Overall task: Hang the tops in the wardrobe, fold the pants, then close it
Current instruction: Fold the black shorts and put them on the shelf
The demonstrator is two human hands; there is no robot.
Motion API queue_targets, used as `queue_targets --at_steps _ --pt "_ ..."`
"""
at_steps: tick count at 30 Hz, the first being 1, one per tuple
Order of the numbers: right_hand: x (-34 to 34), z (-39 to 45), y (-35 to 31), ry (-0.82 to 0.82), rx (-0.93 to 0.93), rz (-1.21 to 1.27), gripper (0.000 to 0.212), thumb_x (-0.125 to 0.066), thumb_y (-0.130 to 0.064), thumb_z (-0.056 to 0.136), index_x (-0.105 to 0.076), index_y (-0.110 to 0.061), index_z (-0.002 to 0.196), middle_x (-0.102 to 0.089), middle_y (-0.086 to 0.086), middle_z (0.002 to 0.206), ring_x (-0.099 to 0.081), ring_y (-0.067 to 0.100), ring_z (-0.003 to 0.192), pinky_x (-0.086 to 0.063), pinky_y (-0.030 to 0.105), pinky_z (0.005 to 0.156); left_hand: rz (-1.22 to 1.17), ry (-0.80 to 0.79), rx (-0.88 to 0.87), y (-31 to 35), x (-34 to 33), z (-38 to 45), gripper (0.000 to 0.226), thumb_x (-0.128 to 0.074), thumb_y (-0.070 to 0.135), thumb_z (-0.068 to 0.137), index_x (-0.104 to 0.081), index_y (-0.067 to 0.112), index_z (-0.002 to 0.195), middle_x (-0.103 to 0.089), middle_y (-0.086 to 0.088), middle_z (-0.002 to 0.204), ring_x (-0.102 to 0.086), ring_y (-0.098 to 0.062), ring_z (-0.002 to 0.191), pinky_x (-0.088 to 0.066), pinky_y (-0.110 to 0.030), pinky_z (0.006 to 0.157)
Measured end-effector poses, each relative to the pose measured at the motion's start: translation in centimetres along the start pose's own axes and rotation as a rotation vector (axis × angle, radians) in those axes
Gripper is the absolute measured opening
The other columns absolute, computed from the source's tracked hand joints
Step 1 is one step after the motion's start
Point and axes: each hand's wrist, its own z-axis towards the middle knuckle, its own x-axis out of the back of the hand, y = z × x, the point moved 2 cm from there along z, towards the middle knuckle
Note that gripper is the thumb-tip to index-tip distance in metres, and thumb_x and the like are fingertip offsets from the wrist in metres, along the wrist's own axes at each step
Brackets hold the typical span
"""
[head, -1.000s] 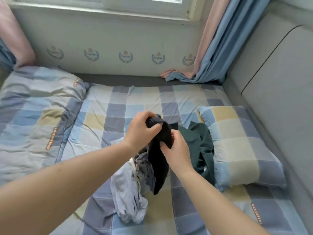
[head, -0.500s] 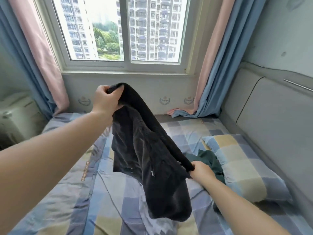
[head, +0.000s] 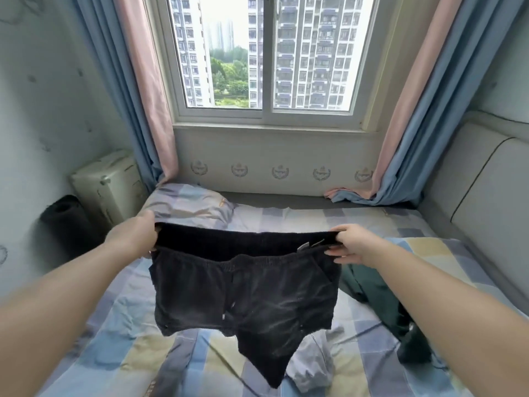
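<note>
Two hands gripping black pants point(head: 243, 293) by waistband: left hand point(head: 134, 239), right hand point(head: 353, 246). Waistband stretching sideways, legs hanging down, above bed's point(head: 114, 339) middle.

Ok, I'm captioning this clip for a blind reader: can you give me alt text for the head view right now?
Two bare hands, left hand and right hand, hold a pair of black shorts up by the waistband, spread wide above a bed with a checked sheet. A dark green garment lies on the bed to the right, and a window with pink and blue curtains faces tower blocks.
</note>
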Motion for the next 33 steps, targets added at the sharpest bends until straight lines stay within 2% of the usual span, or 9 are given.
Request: queue_targets --at_steps 4,7,9,14,17,23,27,30,33 --pt "-1.1 -1.1 -1.3 0.003 0.111 0.281 0.029 -0.032 -0.007 0.100 -0.059 -0.019 0.098 -0.063 0.009 0.092 -0.065 0.020 0.078 -0.054 0.038 0.069 -0.580 -0.141 0.207 -1.0 0.5 -3.2 0.050 -0.026 0.004 0.088 -0.050 0.026 0.126 -0.072 -0.010 0.072 -0.064 -0.017 0.055 -0.048 -0.025 0.052" --pt "-1.5 -1.1 -2.3 0.051 0.178 0.395 0.028 -0.035 -0.012 0.099 -0.059 -0.022 0.088 -0.060 0.007 0.090 -0.063 0.019 0.076 -0.053 0.038 0.068 -0.948 -0.149 0.326 -1.7 0.6 -5.4 0.046 -0.026 0.004 0.093 -0.060 0.022 0.118 -0.071 -0.011 0.078 -0.063 -0.017 0.062 -0.047 -0.025 0.056" --pt "-1.6 -1.0 -2.9 0.118 0.225 0.322 0.028 -0.033 -0.013 0.098 -0.057 -0.022 0.090 -0.059 0.006 0.087 -0.062 0.019 0.071 -0.054 0.037 0.066 -1.096 -0.166 0.324 -2.2 0.7 -6.4 0.040 -0.028 0.005 0.097 -0.062 0.019 0.113 -0.069 -0.013 0.088 -0.064 -0.017 0.074 -0.052 -0.029 0.063" --pt "-1.8 -1.4 -2.3 0.181 0.200 0.062 0.034 -0.024 -0.012 0.097 -0.056 -0.020 0.104 -0.058 0.010 0.073 -0.061 0.018 0.046 -0.052 0.030 0.051 -1.076 -0.379 0.157 -5.4 0.6 -7.4 0.026 -0.046 0.007 0.098 -0.062 0.020 0.114 -0.066 -0.006 0.097 -0.065 -0.015 0.080 -0.059 -0.026 0.069" --pt "-2.9 -0.7 -1.2 0.113 0.111 0.002 0.034 -0.025 -0.011 0.098 -0.056 -0.019 0.111 -0.067 0.013 0.080 -0.068 0.018 0.055 -0.052 0.031 0.056 -0.925 -0.482 0.124 -7.4 -0.1 -6.7 0.028 -0.047 0.004 0.097 -0.064 0.020 0.112 -0.069 -0.008 0.104 -0.068 -0.015 0.085 -0.058 -0.023 0.068" --pt "-10.2 2.0 0.6 0.022 -0.020 -0.065 0.030 -0.031 -0.010 0.098 -0.051 -0.012 0.120 -0.070 0.012 0.087 -0.070 0.019 0.075 -0.052 0.032 0.062 -0.701 -0.357 0.313 -12.7 -4.3 -3.9 0.032 -0.036 0.001 0.092 -0.065 0.012 0.100 -0.057 -0.009 0.076 -0.057 -0.013 0.058 -0.045 -0.016 0.041" --pt "-17.1 6.6 -0.1 0.026 -0.067 -0.081 0.036 -0.028 -0.013 0.098 -0.048 -0.012 0.127 -0.072 0.011 0.088 -0.072 0.020 0.072 -0.055 0.034 0.061 -0.822 -0.397 0.474 -18.1 -7.1 -1.2 0.030 -0.035 0.003 0.094 -0.062 0.004 0.106 -0.054 -0.012 0.083 -0.055 -0.005 0.042 -0.030 -0.012 0.035" --pt "-23.0 10.6 -2.2 0.038 -0.095 -0.070 0.039 -0.022 -0.014 0.097 -0.052 -0.008 0.121 -0.070 0.014 0.095 -0.070 0.022 0.076 -0.056 0.037 0.064 -1.057 -0.413 0.602 -21.7 -9.1 2.4 0.030 -0.035 0.003 0.096 -0.058 0.002 0.115 -0.065 -0.008 0.105 -0.072 -0.011 0.066 -0.041 -0.014 0.038" --pt "-29.6 16.8 -4.6 0.046 -0.096 -0.030 0.036 -0.025 -0.013 0.097 -0.056 -0.007 0.113 -0.067 0.016 0.103 -0.067 0.024 0.080 -0.055 0.039 0.069 -1.284 -0.357 0.692 -25.1 -11.8 8.3 0.028 -0.041 0.004 0.096 -0.056 0.003 0.120 -0.065 -0.009 0.116 -0.072 -0.018 0.089 -0.056 -0.021 0.057"
